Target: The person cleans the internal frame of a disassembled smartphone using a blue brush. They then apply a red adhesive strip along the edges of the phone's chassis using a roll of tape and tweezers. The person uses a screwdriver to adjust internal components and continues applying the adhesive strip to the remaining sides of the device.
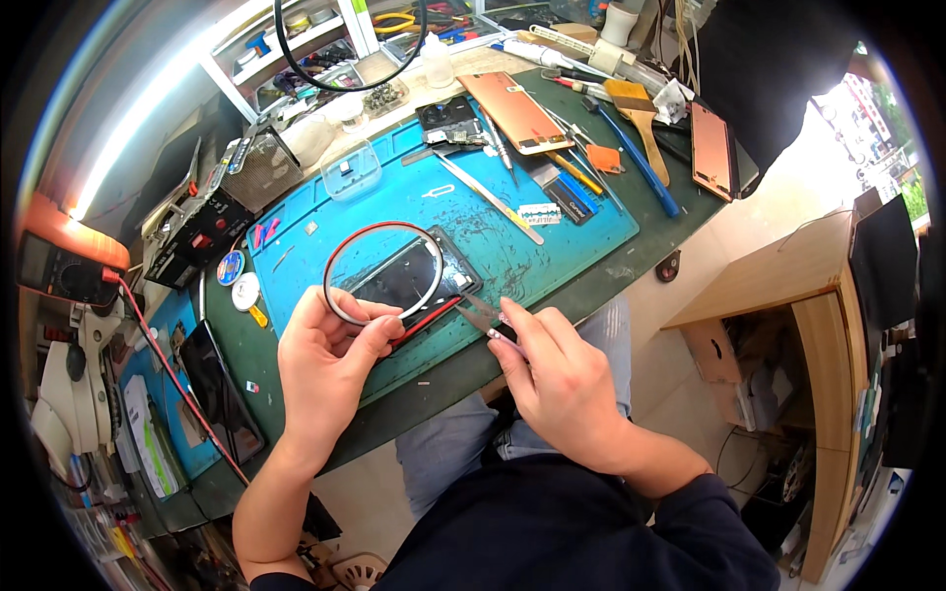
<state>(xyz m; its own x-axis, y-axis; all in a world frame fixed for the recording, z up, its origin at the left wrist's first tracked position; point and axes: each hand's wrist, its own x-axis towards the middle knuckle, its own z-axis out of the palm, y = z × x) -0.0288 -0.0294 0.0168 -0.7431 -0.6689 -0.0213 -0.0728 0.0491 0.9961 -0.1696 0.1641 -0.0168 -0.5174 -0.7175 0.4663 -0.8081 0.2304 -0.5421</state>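
Observation:
My left hand [330, 343] is closed on a thin, wide tape roll [382, 226], a ring with red along its edge. From those fingers a narrow red strip of tape [431, 317] runs to the right. Small scissors [481, 317] are gripped in my right hand [557, 372], their blades parted at the free end of the strip. Whether the blades touch the tape, I cannot tell. Beneath the roll a dark phone part [404, 278] with a flat panel lies on the blue work mat [325, 222].
Tweezers [493, 200], a razor blade [539, 214], a clear box [351, 171] and a copper-coloured phone back [512, 111] lie farther off. A brush [641, 123] is at the right. An orange multimeter [64, 251] with a red lead stands at the left. A black ring [350, 84] hangs at the top.

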